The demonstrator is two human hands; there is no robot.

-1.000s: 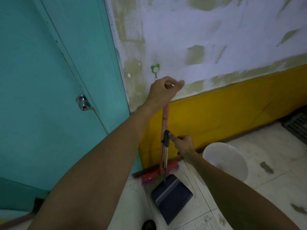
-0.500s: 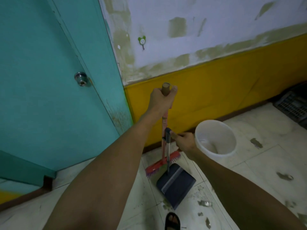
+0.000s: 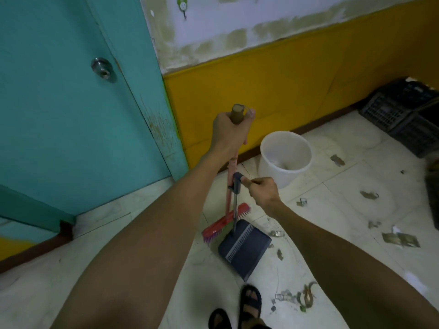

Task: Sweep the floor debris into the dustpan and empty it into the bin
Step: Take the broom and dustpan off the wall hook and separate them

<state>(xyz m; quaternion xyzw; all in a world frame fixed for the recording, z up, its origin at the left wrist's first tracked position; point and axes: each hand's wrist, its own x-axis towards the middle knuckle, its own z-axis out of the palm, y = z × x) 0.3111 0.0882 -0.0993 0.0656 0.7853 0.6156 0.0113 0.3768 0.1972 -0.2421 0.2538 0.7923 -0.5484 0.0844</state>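
Pale floor tiles (image 3: pixel 344 210) carry scattered debris (image 3: pixel 306 295) at 5 o'clock. At 12, the right hand (image 3: pixel 262 192) grips the handle of the navy dustpan (image 3: pixel 244 248); the left hand (image 3: pixel 228 131) clasps the top of the red broom (image 3: pixel 225 224) just beside it. A white bin (image 3: pixel 266 169) stands at 1 o'clock.

Counted: broom (image 3: pixel 223 225) 1; dustpan (image 3: pixel 244 248) 1; bin (image 3: pixel 266 169) 1; hands 2, being left hand (image 3: pixel 228 131) and right hand (image 3: pixel 263 192); sandals (image 3: pixel 250 302) 2; crates (image 3: pixel 389 108) at least 2; knob (image 3: pixel 102 70) 1; hook (image 3: pixel 183 7) 1. Scraps (image 3: pixel 400 239) numbered over ten; exact count was not resolved.
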